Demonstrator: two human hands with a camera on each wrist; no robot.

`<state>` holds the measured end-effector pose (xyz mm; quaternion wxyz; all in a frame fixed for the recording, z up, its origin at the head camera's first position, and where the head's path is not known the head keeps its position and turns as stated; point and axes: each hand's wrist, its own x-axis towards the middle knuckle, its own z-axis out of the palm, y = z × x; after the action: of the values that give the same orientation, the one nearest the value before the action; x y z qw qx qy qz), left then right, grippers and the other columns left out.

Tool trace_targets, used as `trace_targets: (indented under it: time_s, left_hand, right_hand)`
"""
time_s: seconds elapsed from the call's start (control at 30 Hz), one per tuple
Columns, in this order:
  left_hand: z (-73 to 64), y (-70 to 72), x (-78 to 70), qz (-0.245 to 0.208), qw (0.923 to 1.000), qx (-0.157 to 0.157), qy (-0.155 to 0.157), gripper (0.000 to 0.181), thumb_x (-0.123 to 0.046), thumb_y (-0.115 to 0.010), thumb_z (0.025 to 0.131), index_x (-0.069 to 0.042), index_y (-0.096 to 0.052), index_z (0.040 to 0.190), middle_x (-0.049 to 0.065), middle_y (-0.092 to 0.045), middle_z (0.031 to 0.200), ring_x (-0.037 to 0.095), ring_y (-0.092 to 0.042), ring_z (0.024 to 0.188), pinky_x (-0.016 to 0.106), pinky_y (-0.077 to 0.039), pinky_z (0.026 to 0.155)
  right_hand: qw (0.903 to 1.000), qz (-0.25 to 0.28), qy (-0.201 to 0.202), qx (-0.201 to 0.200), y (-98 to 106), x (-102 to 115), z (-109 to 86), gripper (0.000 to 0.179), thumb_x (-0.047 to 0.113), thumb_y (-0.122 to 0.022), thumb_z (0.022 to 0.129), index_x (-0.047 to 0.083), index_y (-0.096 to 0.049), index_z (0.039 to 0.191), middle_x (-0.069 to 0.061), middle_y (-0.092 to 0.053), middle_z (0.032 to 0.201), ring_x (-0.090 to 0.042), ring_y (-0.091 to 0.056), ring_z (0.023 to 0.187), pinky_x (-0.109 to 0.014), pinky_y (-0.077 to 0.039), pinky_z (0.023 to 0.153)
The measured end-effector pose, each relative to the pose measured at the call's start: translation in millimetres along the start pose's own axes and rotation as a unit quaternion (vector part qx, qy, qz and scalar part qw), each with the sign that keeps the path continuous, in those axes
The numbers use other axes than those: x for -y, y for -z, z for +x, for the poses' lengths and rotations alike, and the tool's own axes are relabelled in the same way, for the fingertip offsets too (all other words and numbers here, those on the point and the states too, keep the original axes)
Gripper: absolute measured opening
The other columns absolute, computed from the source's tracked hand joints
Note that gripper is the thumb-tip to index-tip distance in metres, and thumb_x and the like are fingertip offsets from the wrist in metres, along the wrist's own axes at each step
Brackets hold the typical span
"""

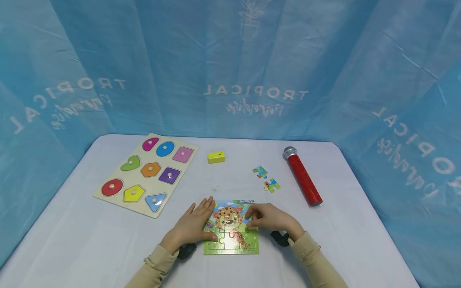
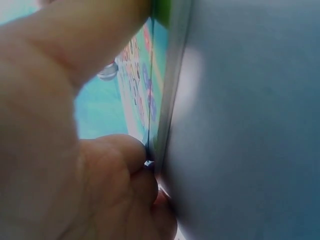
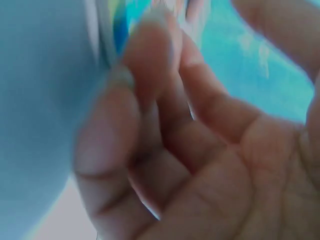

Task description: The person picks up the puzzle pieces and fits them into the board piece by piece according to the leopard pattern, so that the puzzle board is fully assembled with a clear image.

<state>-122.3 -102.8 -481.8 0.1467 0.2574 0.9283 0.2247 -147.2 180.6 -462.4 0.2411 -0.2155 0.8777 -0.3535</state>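
Observation:
A jigsaw puzzle [image 1: 229, 220] with a spotted cub picture lies flat at the table's front, its lower part showing outlines of piece shapes. My left hand [image 1: 192, 224] rests along its left edge, fingers extended and thumb over the lower left corner. In the left wrist view the thumb and fingers lie against the edge of the puzzle board [image 2: 172, 85]. At the right edge of the puzzle is my right hand [image 1: 271, 219], its fingers bent and tips touching the board. The right wrist view shows the bent fingers [image 3: 107, 130] with the thumb apart and nothing visible between them.
Two loose jigsaw pieces, one upper [image 1: 260, 172] and one lower [image 1: 271, 185], lie beyond my right hand. Farther right is a red microphone [image 1: 304, 180]. A yellow block [image 1: 216, 157] stands at the back. On the left lies a wooden shape board [image 1: 158, 158] with several knobbed shapes.

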Motion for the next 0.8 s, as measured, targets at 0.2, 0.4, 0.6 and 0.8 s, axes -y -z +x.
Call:
trace_targets:
  time_s: [0.2, 0.4, 0.6, 0.8]
  left_hand:
    - [-0.9, -0.8, 2.2, 0.000, 0.9999, 0.000, 0.012, 0.106, -0.052, -0.074, 0.077, 0.002, -0.023, 0.152, 0.018, -0.017, 0.161, 0.036, -0.015, 0.150, 0.059, -0.011, 0.120]
    - [-5.8, -4.6, 4.8, -0.010, 0.9998, -0.008, 0.017, 0.107, -0.053, -0.074, 0.075, 0.002, -0.024, 0.152, 0.018, -0.018, 0.161, 0.036, -0.015, 0.150, 0.061, -0.010, 0.120]
    - [-7.7, -7.5, 3.8, -0.018, 0.9998, -0.009, 0.008, 0.109, -0.056, -0.073, 0.075, 0.002, -0.023, 0.152, 0.018, -0.018, 0.161, 0.038, -0.014, 0.150, 0.062, -0.009, 0.119]
    - [-11.2, -4.9, 1.0, -0.023, 0.9996, -0.005, 0.011, 0.109, -0.055, -0.074, 0.074, 0.002, -0.023, 0.152, 0.019, -0.018, 0.161, 0.038, -0.015, 0.149, 0.063, -0.009, 0.119]
  right_hand:
    - [0.9840, 0.008, -0.070, -0.163, 38.8, -17.9, 20.1, 0.024, 0.023, -0.066, 0.092, 0.006, -0.065, 0.108, -0.006, -0.062, 0.091, -0.017, -0.056, 0.082, -0.027, -0.046, 0.069]
    - [0.9553, 0.016, -0.141, -0.259, 56.9, -32.7, 47.8, 0.046, 0.025, -0.069, 0.089, 0.001, -0.057, 0.127, -0.020, -0.057, 0.127, -0.034, -0.054, 0.114, -0.045, -0.051, 0.092]
    - [0.9474, 0.009, -0.145, -0.285, 51.9, -45.9, 78.2, 0.060, 0.026, -0.073, 0.087, 0.001, -0.050, 0.136, -0.022, -0.052, 0.137, -0.037, -0.048, 0.125, -0.051, -0.042, 0.106]
    - [0.9423, -0.020, -0.156, -0.295, 45.5, -46.5, 94.6, 0.054, 0.019, -0.073, 0.086, 0.005, -0.054, 0.135, -0.019, -0.056, 0.132, -0.035, -0.053, 0.117, -0.049, -0.046, 0.099]
